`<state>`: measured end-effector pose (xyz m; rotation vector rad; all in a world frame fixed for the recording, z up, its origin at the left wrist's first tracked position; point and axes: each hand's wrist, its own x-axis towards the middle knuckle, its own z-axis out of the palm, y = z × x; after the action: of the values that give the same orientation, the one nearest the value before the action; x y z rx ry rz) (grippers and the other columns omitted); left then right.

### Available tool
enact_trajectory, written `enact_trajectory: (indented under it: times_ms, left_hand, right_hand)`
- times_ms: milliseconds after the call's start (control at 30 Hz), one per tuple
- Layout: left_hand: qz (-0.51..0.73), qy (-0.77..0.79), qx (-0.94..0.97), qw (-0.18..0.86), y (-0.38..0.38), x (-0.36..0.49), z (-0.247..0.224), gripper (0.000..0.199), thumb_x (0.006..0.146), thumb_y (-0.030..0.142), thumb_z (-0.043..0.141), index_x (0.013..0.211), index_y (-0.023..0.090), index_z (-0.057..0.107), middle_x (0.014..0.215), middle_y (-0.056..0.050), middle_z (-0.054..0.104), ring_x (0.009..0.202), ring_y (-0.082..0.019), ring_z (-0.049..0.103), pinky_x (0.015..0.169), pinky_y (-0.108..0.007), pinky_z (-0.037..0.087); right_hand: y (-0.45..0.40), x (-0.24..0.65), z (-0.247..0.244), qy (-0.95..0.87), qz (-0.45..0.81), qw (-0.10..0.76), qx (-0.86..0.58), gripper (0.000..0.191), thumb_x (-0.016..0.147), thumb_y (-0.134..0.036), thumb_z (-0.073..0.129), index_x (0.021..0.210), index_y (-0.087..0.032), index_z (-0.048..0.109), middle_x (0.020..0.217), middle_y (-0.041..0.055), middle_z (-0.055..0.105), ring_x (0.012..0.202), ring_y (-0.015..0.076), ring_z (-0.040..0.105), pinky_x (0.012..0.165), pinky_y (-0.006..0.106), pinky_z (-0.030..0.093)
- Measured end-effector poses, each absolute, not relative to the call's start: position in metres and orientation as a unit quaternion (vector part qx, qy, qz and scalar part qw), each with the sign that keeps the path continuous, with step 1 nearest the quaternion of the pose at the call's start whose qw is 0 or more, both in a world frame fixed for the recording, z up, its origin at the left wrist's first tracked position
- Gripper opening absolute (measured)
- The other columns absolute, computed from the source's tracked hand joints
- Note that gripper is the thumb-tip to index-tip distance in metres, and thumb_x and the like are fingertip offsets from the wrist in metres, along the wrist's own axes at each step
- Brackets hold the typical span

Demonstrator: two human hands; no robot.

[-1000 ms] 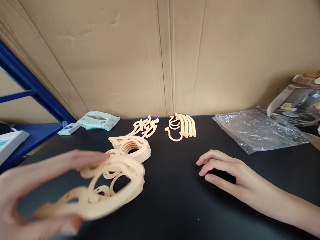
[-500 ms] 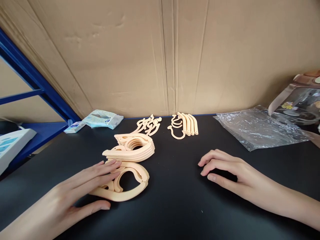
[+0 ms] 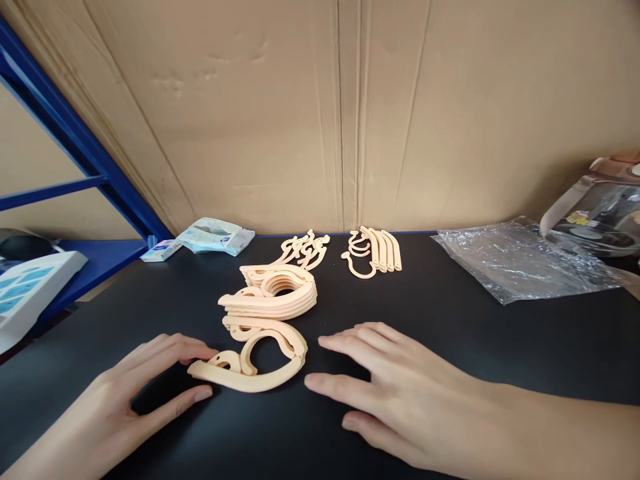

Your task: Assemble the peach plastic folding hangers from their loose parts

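A folded beige plastic clothes hanger (image 3: 250,383) lies nearest on the black table, its arms curled into a loop. Just behind it sits a stack of similar folded hangers (image 3: 280,310). My left hand (image 3: 155,380) is at the near hanger's left end, fingertips by its tip and thumb apart; whether they touch it I cannot tell. To the right of the same hanger, my right hand (image 3: 385,393) reaches in with fingers spread, a small gap from the curved end. Nothing is held in it.
Loose beige hooks (image 3: 305,248) lie at the back, with curved hanger arms (image 3: 384,250) and more hooks to their right. A clear plastic bag (image 3: 520,260) and a transparent bottle (image 3: 595,213) stand right. Back left are blue packets (image 3: 215,237), a blue frame (image 3: 115,153) and a white tray (image 3: 30,287).
My left hand has drawn back from atop the near hanger to its left end. My right hand has moved left, close to that hanger. The view has shifted slightly left.
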<state>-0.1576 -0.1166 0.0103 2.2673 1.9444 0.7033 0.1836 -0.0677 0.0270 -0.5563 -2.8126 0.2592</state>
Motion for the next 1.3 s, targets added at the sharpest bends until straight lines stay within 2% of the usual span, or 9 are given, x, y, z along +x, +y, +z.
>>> enact_trajectory:
  times_ms: [133, 400, 567, 700, 933, 1033, 1133, 1300]
  left_hand:
    - [0.231, 0.621, 0.748, 0.035, -0.115, -0.151, 0.015, 0.011, 0.078, 0.042, 0.069, 0.086, 0.034, 0.067, 0.092, 0.006, 0.069, 0.087, -0.020, 0.063, 0.084, -0.027, 0.048]
    - [0.218, 0.624, 0.749, 0.037, -0.115, -0.150, 0.017, 0.017, 0.077, 0.048, 0.069, 0.085, 0.033, 0.066, 0.090, 0.006, 0.069, 0.084, -0.020, 0.064, 0.079, -0.025, 0.050]
    - [0.216, 0.628, 0.747, 0.018, -0.117, -0.151, 0.019, 0.019, 0.077, 0.049, 0.069, 0.088, 0.034, 0.065, 0.093, 0.007, 0.068, 0.086, -0.020, 0.064, 0.081, -0.025, 0.049]
    - [0.213, 0.628, 0.748, 0.028, -0.118, -0.150, 0.021, 0.017, 0.078, 0.049, 0.067, 0.085, 0.033, 0.065, 0.090, 0.006, 0.068, 0.083, -0.020, 0.063, 0.079, -0.025, 0.048]
    - [0.219, 0.630, 0.745, 0.035, -0.116, -0.149, 0.022, 0.022, 0.079, 0.052, 0.064, 0.083, 0.030, 0.064, 0.087, 0.004, 0.068, 0.078, -0.019, 0.062, 0.072, -0.023, 0.048]
    - [0.179, 0.651, 0.736, 0.050, -0.115, -0.154, 0.021, 0.025, 0.078, 0.053, 0.064, 0.087, 0.030, 0.064, 0.088, 0.003, 0.067, 0.077, -0.019, 0.061, 0.071, -0.024, 0.048]
    - [0.139, 0.685, 0.712, 0.063, -0.113, -0.157, 0.022, 0.036, 0.074, 0.059, 0.062, 0.097, 0.030, 0.063, 0.090, 0.001, 0.065, 0.079, -0.021, 0.060, 0.074, -0.028, 0.047]
    - [0.115, 0.712, 0.691, 0.047, -0.111, -0.156, 0.033, 0.043, 0.071, 0.057, 0.063, 0.105, 0.032, 0.058, 0.088, 0.003, 0.061, 0.083, -0.022, 0.059, 0.073, -0.028, 0.044]
  right_hand:
    - [-0.065, 0.168, 0.019, -0.968, 0.087, 0.141, -0.190, 0.039, 0.096, -0.034, 0.048, 0.132, -0.021, 0.053, 0.138, 0.0135, 0.050, 0.125, 0.0258, 0.046, 0.103, 0.041, 0.039]
    - [-0.063, 0.167, 0.015, -0.968, 0.085, 0.150, -0.183, 0.044, 0.095, -0.038, 0.048, 0.133, -0.016, 0.050, 0.139, 0.0135, 0.049, 0.129, 0.0254, 0.043, 0.109, 0.042, 0.033]
    - [-0.063, 0.164, 0.018, -0.966, 0.085, 0.162, -0.185, 0.032, 0.095, -0.036, 0.048, 0.118, -0.015, 0.058, 0.134, 0.0132, 0.051, 0.125, 0.0245, 0.046, 0.108, 0.040, 0.033]
    - [-0.064, 0.161, 0.020, -0.968, 0.075, 0.154, -0.180, 0.037, 0.096, -0.037, 0.046, 0.130, -0.021, 0.052, 0.140, 0.0121, 0.048, 0.130, 0.0249, 0.042, 0.110, 0.043, 0.031]
    - [-0.065, 0.160, 0.019, -0.972, 0.065, 0.138, -0.177, 0.043, 0.098, -0.041, 0.042, 0.134, -0.018, 0.049, 0.146, 0.0132, 0.044, 0.136, 0.0255, 0.036, 0.114, 0.044, 0.024]
    - [-0.064, 0.160, 0.019, -0.973, 0.061, 0.138, -0.174, 0.044, 0.098, -0.040, 0.042, 0.134, -0.017, 0.048, 0.147, 0.0140, 0.042, 0.138, 0.0262, 0.034, 0.115, 0.045, 0.023]
    - [-0.064, 0.160, 0.020, -0.975, 0.056, 0.139, -0.166, 0.045, 0.097, -0.039, 0.044, 0.136, -0.017, 0.047, 0.148, 0.0144, 0.040, 0.138, 0.0272, 0.033, 0.116, 0.047, 0.022]
    - [-0.060, 0.171, 0.024, -0.973, 0.050, 0.151, -0.166, 0.045, 0.096, -0.039, 0.047, 0.135, -0.017, 0.048, 0.147, 0.0145, 0.042, 0.137, 0.0267, 0.035, 0.116, 0.047, 0.023]
